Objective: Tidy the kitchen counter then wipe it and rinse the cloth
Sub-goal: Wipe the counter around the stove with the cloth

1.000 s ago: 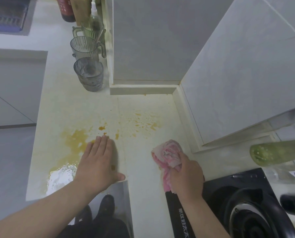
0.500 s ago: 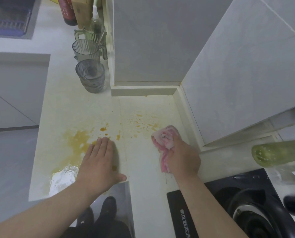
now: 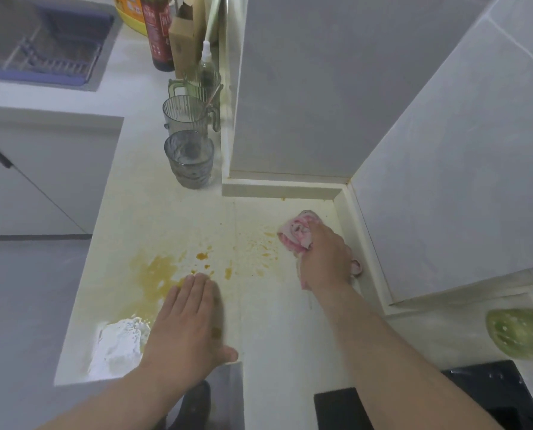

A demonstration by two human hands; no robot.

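— Where is the cloth?
— The pink cloth [image 3: 294, 234] is on the counter [image 3: 274, 336], far over on the right, close to the corner where the two walls meet.
— Who has it?
— The right hand [image 3: 325, 262]. Its fingers are bent over the cloth and hold it bunched up, pressed down on the counter.
— And the other hand?
— The left hand [image 3: 187, 321] lies flat on the near left part, fingers straight and close together. It holds nothing.
— So what step is this?
— Wiping, I think. The cups [image 3: 189, 164] stand far back by the wall.
— What comes next?
— Orange spots [image 3: 263, 254] lie just left of the cloth. A big orange smear [image 3: 155, 271] and a white pile [image 3: 119, 346] sit by the left hand. I think the cloth has to go left over all of them, and the left hand must lift off. Rinsing comes after.
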